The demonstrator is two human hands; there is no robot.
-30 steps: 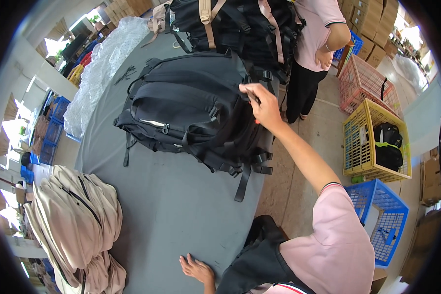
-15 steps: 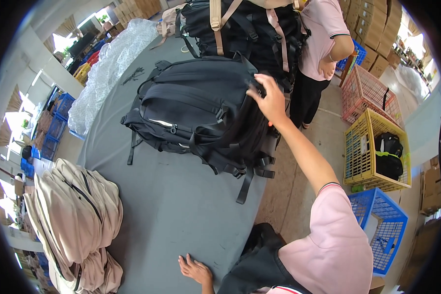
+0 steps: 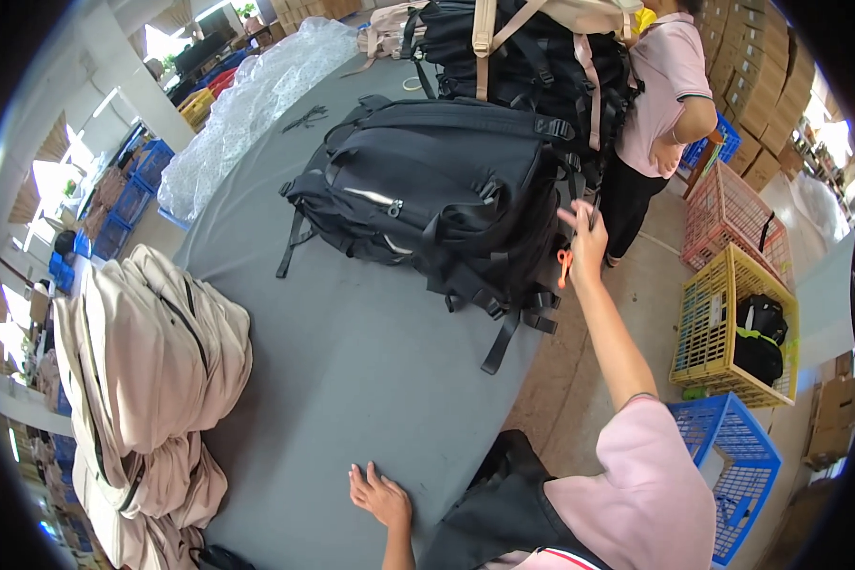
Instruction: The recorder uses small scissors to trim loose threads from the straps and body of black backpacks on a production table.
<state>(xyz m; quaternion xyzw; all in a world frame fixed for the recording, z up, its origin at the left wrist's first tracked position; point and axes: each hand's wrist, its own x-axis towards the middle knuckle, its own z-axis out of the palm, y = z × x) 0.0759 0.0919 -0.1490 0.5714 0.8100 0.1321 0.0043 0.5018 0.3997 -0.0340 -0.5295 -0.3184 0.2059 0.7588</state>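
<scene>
A dark backpack (image 3: pixel 427 171) lies on the grey-covered table, its straps and buckles hanging toward the near right edge. Just off its right side is my right hand (image 3: pixel 589 245), fingers partly extended. Orange-handled scissors (image 3: pixel 564 269) stick out beside the palm, and a thin dark piece shows between the fingers; the grip itself is partly hidden. My left hand (image 3: pixel 382 496) rests flat on the near part of the table (image 3: pixel 351 399), holding nothing, with its fingers apart.
Beige bags (image 3: pixel 161 361) are stacked at the left. More black bags with beige straps (image 3: pixel 532 57) are piled behind the backpack, with a co-worker (image 3: pixel 670 85) beside them. Yellow (image 3: pixel 722 332), pink and blue crates (image 3: pixel 722 465) stand right of the table. Bubble wrap (image 3: pixel 256 114) lies far left.
My right hand has left the backpack's upper right corner and come down and right, off the bag. More of the orange handles now shows. My left hand stays on the table.
</scene>
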